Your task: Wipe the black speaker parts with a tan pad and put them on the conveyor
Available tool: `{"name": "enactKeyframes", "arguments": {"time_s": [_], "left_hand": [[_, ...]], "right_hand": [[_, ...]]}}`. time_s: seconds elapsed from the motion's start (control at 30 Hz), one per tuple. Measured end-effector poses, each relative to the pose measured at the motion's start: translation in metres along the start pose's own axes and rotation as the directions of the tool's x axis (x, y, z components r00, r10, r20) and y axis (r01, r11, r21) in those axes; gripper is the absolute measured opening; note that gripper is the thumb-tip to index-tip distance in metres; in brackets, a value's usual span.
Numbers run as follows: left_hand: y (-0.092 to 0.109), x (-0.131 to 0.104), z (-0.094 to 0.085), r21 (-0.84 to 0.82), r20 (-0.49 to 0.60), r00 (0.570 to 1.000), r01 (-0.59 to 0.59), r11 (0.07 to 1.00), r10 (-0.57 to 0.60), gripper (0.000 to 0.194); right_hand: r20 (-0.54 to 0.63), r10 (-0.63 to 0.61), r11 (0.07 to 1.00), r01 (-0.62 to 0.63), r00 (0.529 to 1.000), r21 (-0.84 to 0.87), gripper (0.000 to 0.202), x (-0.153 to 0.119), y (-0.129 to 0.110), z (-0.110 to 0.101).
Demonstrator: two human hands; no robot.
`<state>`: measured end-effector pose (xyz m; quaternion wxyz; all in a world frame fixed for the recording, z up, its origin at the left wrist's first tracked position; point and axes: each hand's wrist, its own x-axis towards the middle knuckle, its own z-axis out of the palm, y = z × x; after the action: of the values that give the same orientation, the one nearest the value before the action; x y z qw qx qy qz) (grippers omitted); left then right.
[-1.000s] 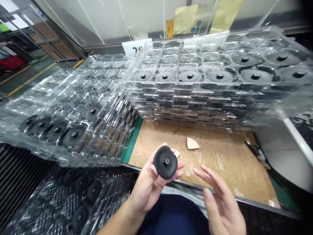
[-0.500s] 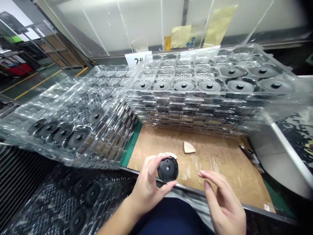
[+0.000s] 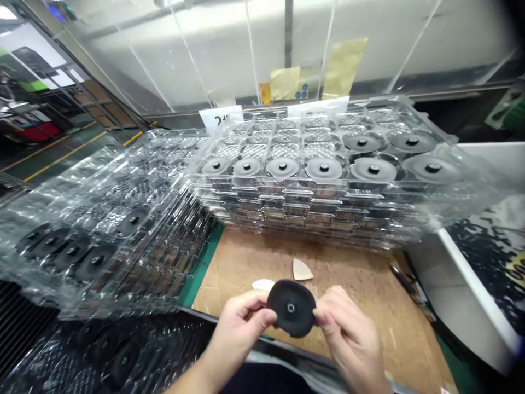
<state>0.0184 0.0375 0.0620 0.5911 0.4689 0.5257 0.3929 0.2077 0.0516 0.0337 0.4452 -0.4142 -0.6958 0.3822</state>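
A round black plastic disc with a small ring at its centre is held up in front of me, above the near edge of the cardboard. My left hand pinches its left rim between thumb and fingers. On the opposite rim, my right hand is closed with thumb and fingertips. Just behind the disc, a pale wedge-shaped piece lies on the cardboard sheet. Another whitish piece is partly hidden by the disc and left hand.
Stacked clear trays with similar black discs stand at the back. More stacked trays are on the left, and another tray sits lower down. A dark slim tool lies at right beside a white bin of black parts.
My right hand has come in from the right and taken the disc's right rim. The disc has been turned to show a different, smoother face. The camera view has shifted.
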Motion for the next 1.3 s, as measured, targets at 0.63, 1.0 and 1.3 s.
{"name": "enactKeyframes", "arguments": {"time_s": [0.63,1.0,1.3], "left_hand": [[0.03,0.03,0.012,0.205,-0.274,0.96,-0.007,0.979,0.064,0.025],[0.107,0.049,-0.027,0.861,0.402,0.605,-0.506,-0.059,0.687,0.024],[0.2,0.191,0.007,0.89,0.387,0.609,-0.444,-0.107,0.693,0.021]], "right_hand": [[0.767,0.104,0.621,-0.644,0.633,0.447,0.061,0.068,0.068,-0.012],[0.563,0.31,0.582,-0.621,0.766,0.525,0.046,0.08,0.132,-0.007],[0.468,0.357,0.562,-0.586,0.809,0.584,0.055,0.077,0.137,-0.003]]}}
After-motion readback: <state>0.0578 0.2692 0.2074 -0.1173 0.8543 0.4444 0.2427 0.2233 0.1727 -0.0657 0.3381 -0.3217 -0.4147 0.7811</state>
